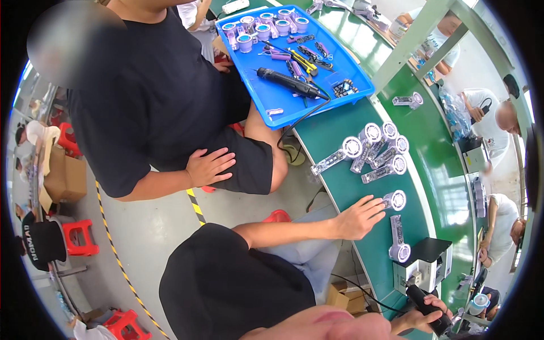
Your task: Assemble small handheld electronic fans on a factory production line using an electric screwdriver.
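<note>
My left hand (361,217) reaches over the green bench, its fingers closed over the handle end of a pale lilac handheld fan (395,200); the handle is mostly hidden under them. In my right hand (430,315), low at the right, is a black electric screwdriver (424,304). Its tip is close to the front of a white screw feeder (412,272) with a dark top; whether they touch I cannot tell. Between that box and my left hand lies another fan (399,241), its handle open and its inner parts showing. Several similar fans (377,148) lie grouped farther along the bench.
A blue tray (266,116) holds fan heads, purple battery cells and another black screwdriver (290,83) with a cable. Beside it sits a co-worker, one hand (211,168) on the thigh. A pale rail (420,187) edges the bench; a green conveyor (433,156) runs beyond.
</note>
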`<state>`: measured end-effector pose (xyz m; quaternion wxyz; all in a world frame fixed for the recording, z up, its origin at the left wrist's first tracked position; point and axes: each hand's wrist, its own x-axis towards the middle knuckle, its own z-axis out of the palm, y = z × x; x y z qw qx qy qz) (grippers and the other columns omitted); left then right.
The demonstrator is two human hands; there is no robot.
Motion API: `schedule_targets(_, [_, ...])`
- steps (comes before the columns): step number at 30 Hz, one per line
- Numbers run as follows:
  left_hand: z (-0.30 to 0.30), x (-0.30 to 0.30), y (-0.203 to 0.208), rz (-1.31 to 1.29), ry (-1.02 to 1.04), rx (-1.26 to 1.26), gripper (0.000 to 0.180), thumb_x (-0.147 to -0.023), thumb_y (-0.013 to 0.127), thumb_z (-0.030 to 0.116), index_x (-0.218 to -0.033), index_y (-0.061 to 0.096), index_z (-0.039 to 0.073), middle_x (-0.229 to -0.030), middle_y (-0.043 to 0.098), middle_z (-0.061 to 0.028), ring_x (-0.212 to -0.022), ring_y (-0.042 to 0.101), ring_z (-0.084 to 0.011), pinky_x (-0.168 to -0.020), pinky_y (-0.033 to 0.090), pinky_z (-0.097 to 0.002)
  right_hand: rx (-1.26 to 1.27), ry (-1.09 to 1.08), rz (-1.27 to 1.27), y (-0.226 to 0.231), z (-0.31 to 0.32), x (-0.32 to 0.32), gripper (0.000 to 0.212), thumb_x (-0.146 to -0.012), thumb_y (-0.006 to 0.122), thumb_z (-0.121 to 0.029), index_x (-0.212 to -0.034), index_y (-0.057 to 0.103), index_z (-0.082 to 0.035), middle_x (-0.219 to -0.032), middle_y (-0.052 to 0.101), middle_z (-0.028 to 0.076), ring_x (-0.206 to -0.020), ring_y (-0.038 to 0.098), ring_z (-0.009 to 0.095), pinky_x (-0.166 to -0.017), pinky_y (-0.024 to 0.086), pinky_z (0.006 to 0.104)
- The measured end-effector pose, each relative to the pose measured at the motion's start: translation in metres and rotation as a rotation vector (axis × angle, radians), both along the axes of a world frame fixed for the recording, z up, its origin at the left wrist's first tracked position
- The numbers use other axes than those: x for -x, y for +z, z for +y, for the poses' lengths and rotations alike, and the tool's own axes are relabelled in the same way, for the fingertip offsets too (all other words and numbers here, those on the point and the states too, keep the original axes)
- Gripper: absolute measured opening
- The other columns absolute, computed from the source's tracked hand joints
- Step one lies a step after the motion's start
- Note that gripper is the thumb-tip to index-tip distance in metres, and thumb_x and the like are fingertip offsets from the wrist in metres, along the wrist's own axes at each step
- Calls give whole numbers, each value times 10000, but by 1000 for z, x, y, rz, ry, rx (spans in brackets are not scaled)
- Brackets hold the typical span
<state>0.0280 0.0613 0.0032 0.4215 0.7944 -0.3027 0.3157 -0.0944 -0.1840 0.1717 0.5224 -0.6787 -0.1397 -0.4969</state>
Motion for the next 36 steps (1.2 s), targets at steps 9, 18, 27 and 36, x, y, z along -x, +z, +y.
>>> schedule_targets(9, [-10,32,132,498,-934,620,164,-910,557,96,-991,641,-19,-921,647,-76,-853,599,-198,-755,462,-315,1,-23,6,-6,-23,15,334,-937,569,-181,-1125,385,27,-755,549,134,-590,483,207,-534,452,358])
schedule_targets(18, [-2,45,261,1204,-2232,1130,309,-944,581,243,-870,693,-35,-820,673,-115,-711,628,-162,-558,465,-266,-661,1163,-714,22,104,-52,430,-992,416,-324,-1065,600,57,-873,633,174,-760,573,260,-694,490,362])
schedule_targets(27, [-17,51,251,1016,-2315,1245,304,-959,596,257,-861,699,-11,-712,645,-2,-614,514,-33,-579,377,-200,-407,925,-351,-27,-37,-19,443,-990,430,-367,-1044,576,48,-861,610,152,-741,569,239,-682,487,353])
schedule_targets(36, [21,44,266,1246,-2099,1155,231,-946,607,229,-936,724,30,-845,710,-49,-737,622,-45,-658,446,-191,-161,660,-10,-33,-90,4,463,-988,445,-411,-1023,552,39,-849,588,130,-722,565,218,-671,483,343])
